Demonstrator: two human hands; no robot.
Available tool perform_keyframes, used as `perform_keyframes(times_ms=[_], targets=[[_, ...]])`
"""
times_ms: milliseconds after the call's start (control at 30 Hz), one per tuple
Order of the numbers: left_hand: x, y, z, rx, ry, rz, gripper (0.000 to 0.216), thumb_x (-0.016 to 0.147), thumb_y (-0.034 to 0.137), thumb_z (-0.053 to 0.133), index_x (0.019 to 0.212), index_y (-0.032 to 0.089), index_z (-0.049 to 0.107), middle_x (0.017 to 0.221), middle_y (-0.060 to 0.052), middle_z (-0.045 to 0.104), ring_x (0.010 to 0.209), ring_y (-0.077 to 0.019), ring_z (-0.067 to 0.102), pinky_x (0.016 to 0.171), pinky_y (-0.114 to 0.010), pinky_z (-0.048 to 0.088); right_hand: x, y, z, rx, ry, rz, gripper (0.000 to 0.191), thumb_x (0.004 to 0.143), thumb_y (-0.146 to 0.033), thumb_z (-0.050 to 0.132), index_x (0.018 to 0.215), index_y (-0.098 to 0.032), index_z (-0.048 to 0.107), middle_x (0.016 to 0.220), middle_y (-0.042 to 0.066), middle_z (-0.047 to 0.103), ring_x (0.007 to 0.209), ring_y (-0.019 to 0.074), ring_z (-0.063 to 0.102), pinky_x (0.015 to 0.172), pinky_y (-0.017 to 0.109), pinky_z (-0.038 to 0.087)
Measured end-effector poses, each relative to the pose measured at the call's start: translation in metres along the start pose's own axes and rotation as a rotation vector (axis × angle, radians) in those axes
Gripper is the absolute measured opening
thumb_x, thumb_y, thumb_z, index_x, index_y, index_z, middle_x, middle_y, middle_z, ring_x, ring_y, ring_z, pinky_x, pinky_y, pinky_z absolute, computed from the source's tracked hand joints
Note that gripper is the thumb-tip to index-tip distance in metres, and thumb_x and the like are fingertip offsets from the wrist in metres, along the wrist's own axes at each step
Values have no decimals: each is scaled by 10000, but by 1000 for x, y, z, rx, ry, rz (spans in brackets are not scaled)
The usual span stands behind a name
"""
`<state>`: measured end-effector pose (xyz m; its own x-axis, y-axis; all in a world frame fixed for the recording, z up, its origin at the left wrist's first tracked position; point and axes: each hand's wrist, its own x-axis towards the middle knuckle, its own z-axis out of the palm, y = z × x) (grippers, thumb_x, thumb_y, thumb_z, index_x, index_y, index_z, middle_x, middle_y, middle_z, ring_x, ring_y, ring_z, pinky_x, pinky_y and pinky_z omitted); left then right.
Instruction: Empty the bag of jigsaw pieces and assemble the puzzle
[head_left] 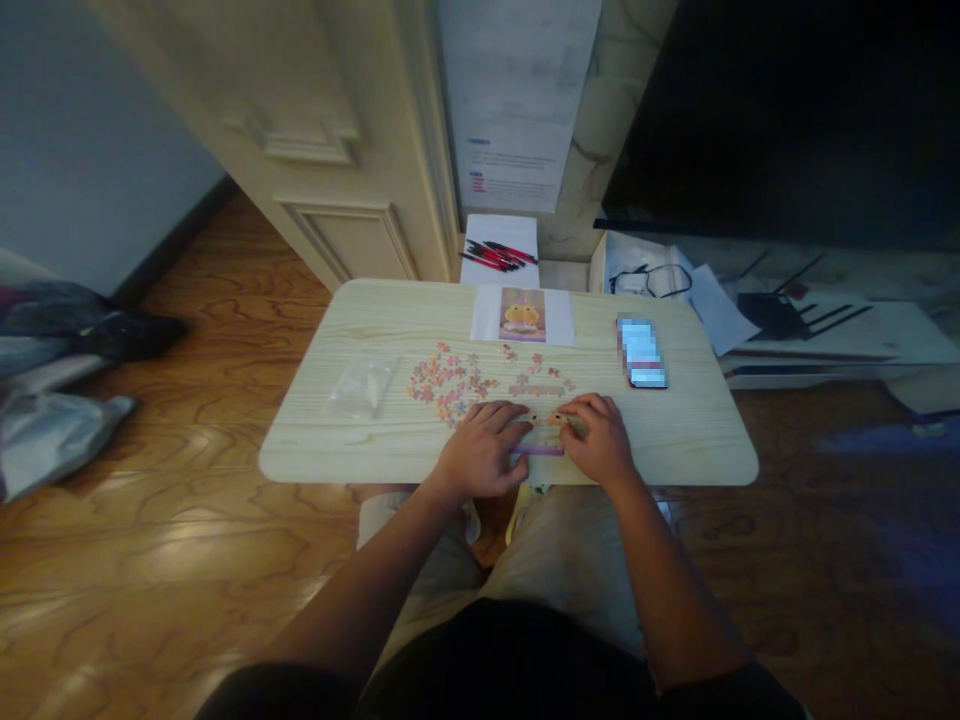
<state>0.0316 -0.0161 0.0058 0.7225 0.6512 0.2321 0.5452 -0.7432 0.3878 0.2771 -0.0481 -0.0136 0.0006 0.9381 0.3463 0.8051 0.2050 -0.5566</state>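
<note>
My left hand [482, 448] and my right hand [598, 436] rest side by side on a partly joined jigsaw puzzle section [541, 437] near the front edge of a small pale wooden table [675, 440]. Both hands have their fingers curled down onto the pieces, fingertips pressing on the joined part. A heap of loose puzzle pieces [446, 382] lies just beyond my left hand. A short assembled strip [536, 385] and a few stray pieces sit beyond both hands. A reference picture [523, 314] of a yellow figure lies at the table's far edge.
An empty clear plastic bag [362, 385] lies on the table's left part, a phone [641, 351] on the right. Beyond the table are red and black pens [499, 255] on a white box, glasses [649, 280] and papers. Wooden floor surrounds the table; bags lie at left.
</note>
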Motion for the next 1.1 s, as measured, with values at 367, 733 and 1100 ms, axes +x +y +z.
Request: perform_keyframes(times_ms=[367,733,1100], targets=[[1,0,0,1,-4,-2,467,867,423,631,1300,258,698,1342,-118,642,1211,-333,574,1044,-533,443,0,0,-1,9,5,-2,294,789,-125,669,1034,-256,765,1053,65,688,1032,284,603,975,478,511],[1,0,0,9,-10,6,490,865,408,625,1325,247,677,1382,-116,624,1237,-340,555,1058,-534,431,1,0,-1,9,3,-1,290,795,-127,664,1034,-256,765,1048,65,689,1030,283,603,967,477,514],[0,-1,2,22,-14,0,475,873,405,613,1300,207,674,1307,-131,625,1180,-333,555,1021,-515,439,0,1,0,9,8,-9,282,796,-115,670,1025,-243,770,1047,64,682,1023,275,596,973,465,507]])
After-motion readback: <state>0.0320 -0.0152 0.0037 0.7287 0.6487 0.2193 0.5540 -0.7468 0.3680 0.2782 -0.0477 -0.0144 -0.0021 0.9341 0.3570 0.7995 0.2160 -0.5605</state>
